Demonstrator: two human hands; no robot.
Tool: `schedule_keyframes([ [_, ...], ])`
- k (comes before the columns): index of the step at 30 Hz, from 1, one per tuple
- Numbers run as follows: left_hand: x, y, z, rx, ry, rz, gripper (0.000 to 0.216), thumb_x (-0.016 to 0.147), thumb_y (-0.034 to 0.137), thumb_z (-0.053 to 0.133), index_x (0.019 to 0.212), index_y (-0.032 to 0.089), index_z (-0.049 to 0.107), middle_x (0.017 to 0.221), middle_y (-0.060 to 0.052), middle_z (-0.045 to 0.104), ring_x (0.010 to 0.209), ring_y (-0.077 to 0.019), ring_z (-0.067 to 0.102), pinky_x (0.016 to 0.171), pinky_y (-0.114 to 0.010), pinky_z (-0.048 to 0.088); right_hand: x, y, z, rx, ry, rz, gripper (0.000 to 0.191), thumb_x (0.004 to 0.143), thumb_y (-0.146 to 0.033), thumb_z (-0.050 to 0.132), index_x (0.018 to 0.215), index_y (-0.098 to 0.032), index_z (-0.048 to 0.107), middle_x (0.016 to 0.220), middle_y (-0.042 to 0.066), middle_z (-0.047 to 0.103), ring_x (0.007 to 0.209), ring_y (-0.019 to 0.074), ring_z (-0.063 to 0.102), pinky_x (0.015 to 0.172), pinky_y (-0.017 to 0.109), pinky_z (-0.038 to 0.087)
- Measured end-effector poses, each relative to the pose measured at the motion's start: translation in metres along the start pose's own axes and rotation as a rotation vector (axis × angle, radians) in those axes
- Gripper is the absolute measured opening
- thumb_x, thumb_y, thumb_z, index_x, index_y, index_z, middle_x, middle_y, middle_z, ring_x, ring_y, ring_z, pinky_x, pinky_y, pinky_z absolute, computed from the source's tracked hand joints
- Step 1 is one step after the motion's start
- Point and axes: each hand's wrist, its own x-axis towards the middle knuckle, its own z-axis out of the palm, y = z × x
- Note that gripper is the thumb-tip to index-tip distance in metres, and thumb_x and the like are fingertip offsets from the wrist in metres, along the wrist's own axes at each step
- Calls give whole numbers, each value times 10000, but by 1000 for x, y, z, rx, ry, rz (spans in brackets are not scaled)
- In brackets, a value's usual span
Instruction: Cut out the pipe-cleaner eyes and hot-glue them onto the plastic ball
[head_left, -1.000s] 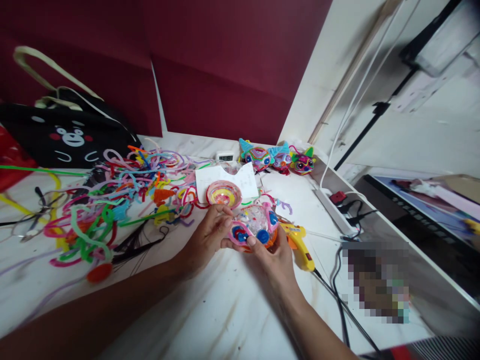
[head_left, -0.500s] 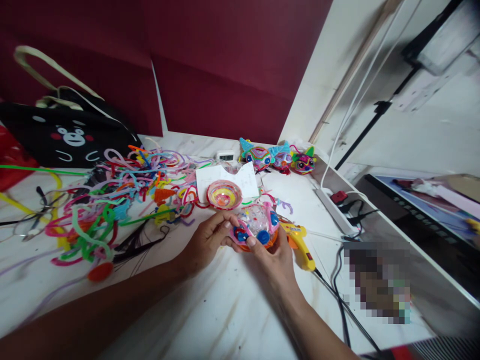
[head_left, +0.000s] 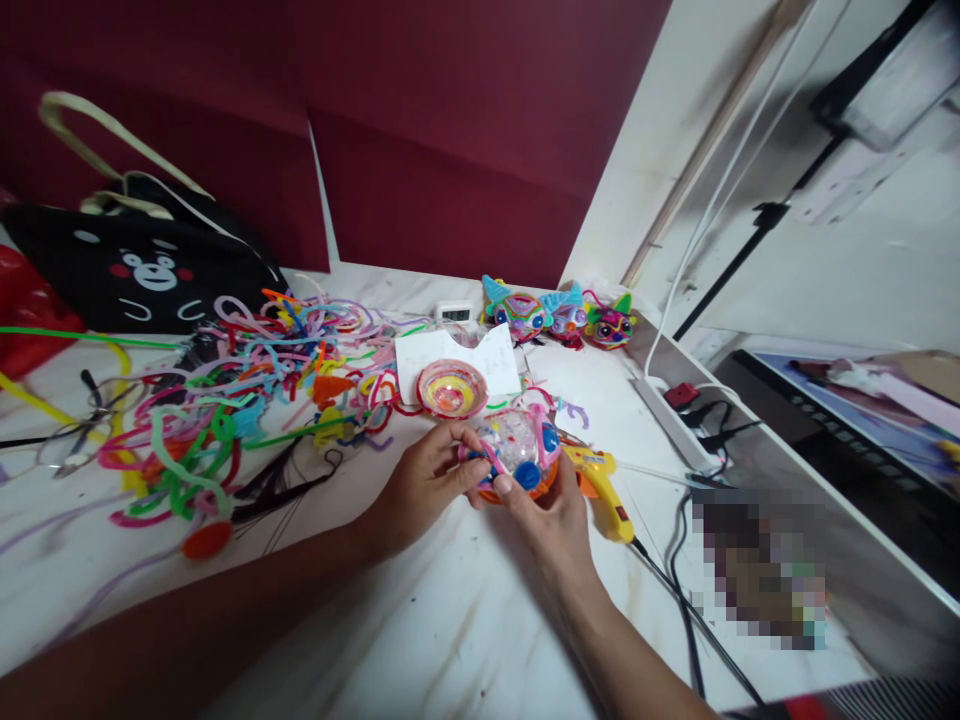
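Observation:
Between my two hands is a rounded craft piece (head_left: 517,450) with a clear, speckled dome, pink pipe-cleaner trim, blue round parts and an orange underside. My left hand (head_left: 439,465) is closed on its left side, thumb and fingers at the pink strip. From the right and below, my right hand (head_left: 551,510) grips it with the thumb on the front edge. Just behind it lies a bowl-shaped piece (head_left: 451,390) with red, yellow and orange rings, on a white paper sheet (head_left: 499,362). A yellow glue gun (head_left: 611,490) rests right of my right hand.
Tangled pipe cleaners (head_left: 225,420) cover the left of the table, with eyeglasses (head_left: 75,430) beside them. Finished-looking animal heads (head_left: 611,322) and a small digital display (head_left: 453,313) stand at the back. A black bag (head_left: 157,270) is far left; a power strip (head_left: 679,430) and cables lie right.
My left thumb and fingers have shifted over the left side of the craft piece, now covering more of the blue part there. The view has moved slightly.

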Motion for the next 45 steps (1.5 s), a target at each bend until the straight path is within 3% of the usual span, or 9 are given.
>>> schedule_keyframes([
  [12, 0, 4, 10, -199, 55, -77, 298, 777, 324, 810, 843, 187, 553, 782, 39, 602, 642, -84, 572, 543, -188, 467, -1, 1, 3, 17, -4, 2, 703, 705, -464, 830, 1279, -199, 524, 1015, 59, 709, 955, 241, 675, 874, 386, 542],
  [29, 1, 8, 8, -287, 95, -166, 339, 694, 309, 873, 799, 179, 578, 732, 48, 608, 604, -74, 536, 550, -206, 409, 0, 2, 3, 26, -54, 3, 832, 691, -414, 855, 1379, -211, 433, 1204, 105, 688, 1078, 259, 666, 974, 417, 520],
  [40, 5, 12, 4, -354, 106, -175, 346, 679, 275, 890, 806, 177, 584, 723, 50, 606, 592, -66, 521, 524, -189, 405, 3, 6, -7, 62, -106, 71, 993, 653, -488, 867, 1474, -252, 360, 1341, 128, 633, 1106, 285, 671, 916, 420, 552],
  [45, 10, 16, -1, -387, 155, -177, 388, 618, 251, 929, 807, 169, 600, 725, 56, 613, 615, -60, 526, 513, -162, 423, 9, -6, -32, -163, -49, 27, 715, 823, -627, 644, 1368, -183, 515, 1292, 156, 650, 1082, 289, 668, 843, 409, 554],
])
